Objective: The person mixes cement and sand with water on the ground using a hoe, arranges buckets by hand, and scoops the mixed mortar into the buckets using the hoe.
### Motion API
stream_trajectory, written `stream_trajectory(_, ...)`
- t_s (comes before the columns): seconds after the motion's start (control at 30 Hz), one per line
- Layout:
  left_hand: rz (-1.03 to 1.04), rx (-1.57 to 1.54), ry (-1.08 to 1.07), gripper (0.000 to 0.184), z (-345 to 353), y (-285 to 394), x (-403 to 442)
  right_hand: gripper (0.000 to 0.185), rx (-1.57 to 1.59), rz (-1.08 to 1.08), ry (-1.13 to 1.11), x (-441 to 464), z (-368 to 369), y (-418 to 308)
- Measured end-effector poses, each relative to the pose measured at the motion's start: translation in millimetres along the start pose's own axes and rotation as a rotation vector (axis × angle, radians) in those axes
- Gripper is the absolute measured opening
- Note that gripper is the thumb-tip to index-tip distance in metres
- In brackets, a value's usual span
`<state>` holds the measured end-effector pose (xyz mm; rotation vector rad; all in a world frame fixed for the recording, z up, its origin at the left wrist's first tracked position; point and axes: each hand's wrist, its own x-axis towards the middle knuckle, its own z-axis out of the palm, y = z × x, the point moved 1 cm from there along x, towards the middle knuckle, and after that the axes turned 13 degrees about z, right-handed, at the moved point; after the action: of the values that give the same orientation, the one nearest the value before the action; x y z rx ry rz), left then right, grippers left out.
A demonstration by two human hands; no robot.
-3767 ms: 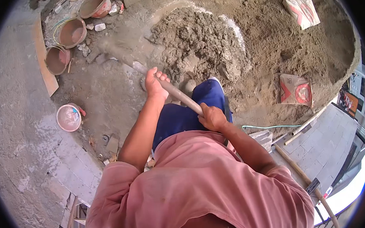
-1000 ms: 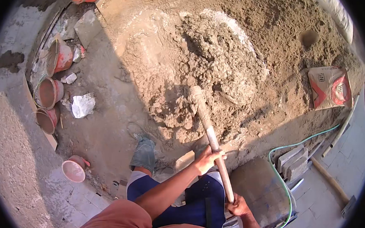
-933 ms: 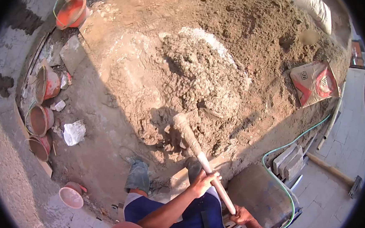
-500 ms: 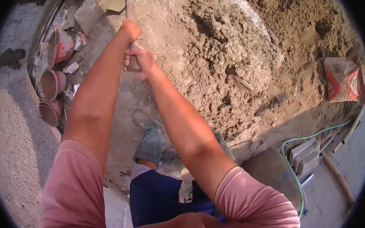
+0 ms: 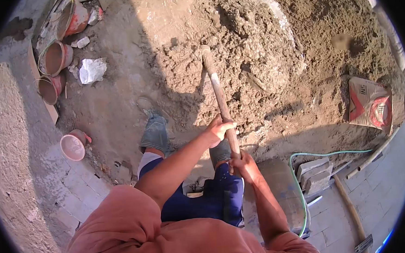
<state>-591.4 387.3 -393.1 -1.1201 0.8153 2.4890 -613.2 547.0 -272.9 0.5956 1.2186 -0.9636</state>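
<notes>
Both my hands hold the long wooden handle of a hoe [image 5: 220, 95]. My left hand [image 5: 220, 129] is closed around the shaft higher up, and my right hand [image 5: 245, 164] grips it near its lower end, close to my knee. The far end of the hoe rests in a heap of wet, lumpy mortar [image 5: 253, 44]; its blade is not visible, seemingly sunk in the mix. My rubber boots [image 5: 154, 134] stand at the heap's near edge.
Several mortar-stained buckets [image 5: 55, 59] line the left side, near a white broken chunk [image 5: 92, 70]. One small bucket [image 5: 74, 146] sits nearer. At right lie a cement bag [image 5: 369, 104], a green hose [image 5: 304, 190], stacked blocks [image 5: 314, 175] and a wooden pole [image 5: 351, 205].
My hands and the hoe have come from the upper left back toward my body and right. The shaft now slants over the mortar. My view has shifted, showing the small bucket at left.
</notes>
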Motion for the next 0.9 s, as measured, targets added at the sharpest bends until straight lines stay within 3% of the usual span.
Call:
stream_trajectory(0.03, -0.021, -0.115, 0.056, 0.036, 14, -10, -8, 0.013, 0.046, 0.03, 0.019, -25, -16, 36)
stream_trajectory(0.07, -0.115, -0.279, 0.071, 0.048, 16, -40, -3, 0.011, 0.022, -0.002, 0.04, -42, -34, 87)
stream_trajectory(0.1, -0.227, -0.354, 0.059, 0.045, 31, -48, -18, 0.015, -0.086, 0.168, 0.099, -78, -38, 93)
stream_trajectory(0.2, -0.528, -0.294, -0.114, 0.044, 53, -74, -86, 0.017, -0.561, 0.149, 0.328, -128, -67, 169)
stream_trajectory(0.23, -0.557, -0.304, -0.068, 0.04, 57, -74, -102, 0.018, -0.7, 0.169, 0.406, -132, -67, 166)
stream_trajectory(0.3, -0.479, -0.328, -0.142, 0.034, 44, -49, -119, 0.02, -0.676, 0.074, 0.369, -116, -66, 168)
stream_trajectory(0.37, -0.215, -0.13, -0.152, 0.026, 16, 20, -104, 0.03, -0.793, 0.173, 0.252, -56, -44, 131)
stream_trajectory(0.4, -0.021, 0.053, -0.224, 0.025, -13, 62, -86, 0.028, -0.433, 0.039, -0.006, -5, -35, 130)
stream_trajectory(0.43, 0.134, 0.187, -0.179, 0.024, -51, 97, -65, 0.023, -0.369, -0.172, -0.078, 30, 12, 65)
stream_trajectory(0.5, 0.353, 0.328, 0.085, 0.022, -87, 212, -22, 0.024, -0.06, -0.139, -0.416, 111, 97, -35)
stream_trajectory(0.53, 0.463, 0.438, 0.192, 0.024, -99, 266, 2, 0.028, 0.063, -0.261, -0.553, 156, 142, -75)
stream_trajectory(0.6, 0.561, 0.866, 0.415, 0.031, -143, 352, 57, 0.027, 0.363, -0.301, -0.782, 218, 227, -171)
stream_trajectory(0.63, 0.507, 1.035, 0.519, 0.031, -175, 382, 89, 0.024, 0.516, -0.303, -0.828, 241, 259, -212)
stream_trajectory(0.7, 0.32, 1.26, 0.51, 0.035, -202, 411, 123, 0.013, 0.601, -0.23, -0.788, 273, 285, -278)
stream_trajectory(0.77, -0.074, 1.505, 0.459, 0.038, -199, 406, 131, 0.009, 0.604, -0.14, -0.715, 279, 293, -278)
stream_trajectory(0.83, -0.015, 1.338, 0.451, 0.042, -183, 354, 115, 0.008, 0.531, -0.06, -0.629, 269, 261, -241)
stream_trajectory(0.87, 0.133, 1.152, 0.505, 0.034, -181, 312, 106, 0.008, 0.492, -0.028, -0.59, 258, 239, -212)
stream_trajectory(0.9, 0.103, 1.027, 0.414, 0.04, -186, 273, 101, 0.006, 0.485, -0.008, -0.545, 233, 218, -183)
